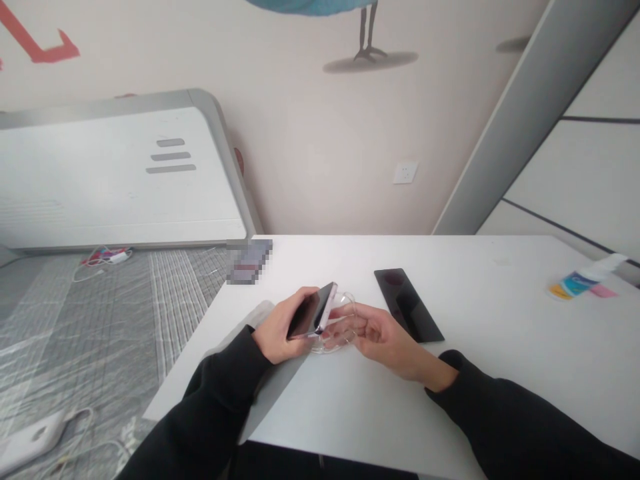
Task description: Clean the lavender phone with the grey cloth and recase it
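Observation:
My left hand (283, 330) is wrapped round a phone (314, 312) with a dark screen and a pale pinkish edge, tilted above the white table (320, 413). Just right of the phone, my right hand (377, 337) holds a clear, see-through phone case (345, 320), its fingers showing through the plastic. The case is close against the phone's right edge; whether they touch is hard to tell. Beyond my right hand, a flat black panel (407, 303) lies on the table.
A blurred-out flat item (250, 261) lies at the table's back left corner. On the right, a white bottle with a blue and yellow label (583, 279) lies by a pink piece (604, 291). Left of the table is a bed (110, 320) with cables.

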`<state>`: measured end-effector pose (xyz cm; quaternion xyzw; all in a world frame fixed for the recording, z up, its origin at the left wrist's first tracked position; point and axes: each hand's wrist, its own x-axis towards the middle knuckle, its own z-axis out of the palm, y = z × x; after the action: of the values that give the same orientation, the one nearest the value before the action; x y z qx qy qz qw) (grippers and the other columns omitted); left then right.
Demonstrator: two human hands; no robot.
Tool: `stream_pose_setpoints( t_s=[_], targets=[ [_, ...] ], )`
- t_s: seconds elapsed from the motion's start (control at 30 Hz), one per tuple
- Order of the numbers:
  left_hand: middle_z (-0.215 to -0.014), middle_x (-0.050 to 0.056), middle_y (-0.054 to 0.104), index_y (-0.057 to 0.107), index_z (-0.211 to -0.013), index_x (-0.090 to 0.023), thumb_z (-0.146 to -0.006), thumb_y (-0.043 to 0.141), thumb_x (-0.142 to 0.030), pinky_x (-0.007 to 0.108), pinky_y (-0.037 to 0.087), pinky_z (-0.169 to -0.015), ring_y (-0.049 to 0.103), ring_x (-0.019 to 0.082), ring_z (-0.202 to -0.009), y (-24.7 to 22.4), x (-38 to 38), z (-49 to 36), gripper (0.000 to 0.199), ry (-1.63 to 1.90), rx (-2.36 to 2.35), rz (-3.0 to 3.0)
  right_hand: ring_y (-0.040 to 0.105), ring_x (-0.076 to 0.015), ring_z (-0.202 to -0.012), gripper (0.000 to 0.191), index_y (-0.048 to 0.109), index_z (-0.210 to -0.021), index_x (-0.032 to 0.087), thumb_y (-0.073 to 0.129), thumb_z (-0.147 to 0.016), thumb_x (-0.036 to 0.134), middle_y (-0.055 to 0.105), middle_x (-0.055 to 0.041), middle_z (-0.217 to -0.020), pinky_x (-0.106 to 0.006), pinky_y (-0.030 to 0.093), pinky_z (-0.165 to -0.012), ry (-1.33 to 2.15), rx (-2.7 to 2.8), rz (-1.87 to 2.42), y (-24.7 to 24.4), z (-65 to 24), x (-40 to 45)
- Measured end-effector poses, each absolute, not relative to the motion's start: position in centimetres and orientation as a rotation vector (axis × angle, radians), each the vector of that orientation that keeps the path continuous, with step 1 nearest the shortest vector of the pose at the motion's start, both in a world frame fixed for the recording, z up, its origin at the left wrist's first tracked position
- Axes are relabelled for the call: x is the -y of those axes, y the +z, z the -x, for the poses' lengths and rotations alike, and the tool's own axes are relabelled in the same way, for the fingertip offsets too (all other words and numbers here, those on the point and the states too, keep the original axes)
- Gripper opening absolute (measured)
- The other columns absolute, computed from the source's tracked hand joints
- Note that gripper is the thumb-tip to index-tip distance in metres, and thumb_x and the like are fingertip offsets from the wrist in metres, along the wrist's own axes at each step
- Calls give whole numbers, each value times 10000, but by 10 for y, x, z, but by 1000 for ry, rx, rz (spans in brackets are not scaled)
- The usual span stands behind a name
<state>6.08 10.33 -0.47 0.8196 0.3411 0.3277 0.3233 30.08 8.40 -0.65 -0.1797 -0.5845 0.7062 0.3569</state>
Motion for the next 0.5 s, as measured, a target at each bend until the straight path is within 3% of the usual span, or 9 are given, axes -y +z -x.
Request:
stream_pose_setpoints(
  t_s=[0.13, 0.27, 0.4, 0.5],
  targets=[
    [-982, 66, 627, 521, -1288, -184, -879, 545, -494, 418, 449, -891, 603, 261, -908, -8, -110, -57, 514, 1115, -894, -2075, 721, -257, -1106, 462, 631, -1274, 184, 710, -821, 238, 740, -130, -1209, -425, 553, -996, 1825, 1503, 562, -2, -302, -86],
    [-1060, 96, 677, 559, -1210, -206, -903, 565, -587, 471, 410, -1009, 630, 294, -1033, -16, -121, -54, 489, 1486, -760, -1791, 727, -244, -1085, 397, 681, -1176, 185, 714, -783, 235, 774, -105, -1119, -407, 563, -982, 1727, 1407, 760, -2, -303, -96],
    [-920, 46, 654, 565, -1168, -212, -894, 586, -646, 425, 454, -930, 644, 255, -941, -19, -127, -56, 514, 1596, -723, -1519, 740, -233, -1036, 295, 704, -1114, 168, 680, -849, 295, 782, -110, -1075, -392, 563, -981, 1658, 1189, 1070, -5, -306, -105],
    [-838, 11, 603, 555, -1201, -207, -865, 577, -719, 388, 460, -850, 632, 225, -836, -17, -127, -58, 613, 1590, -747, -1421, 740, -216, -1033, 243, 694, -1114, 148, 633, -898, 242, 776, -122, -1098, -365, 542, -1022, 1644, 1000, 1155, -5, -309, -111]
  ],
)
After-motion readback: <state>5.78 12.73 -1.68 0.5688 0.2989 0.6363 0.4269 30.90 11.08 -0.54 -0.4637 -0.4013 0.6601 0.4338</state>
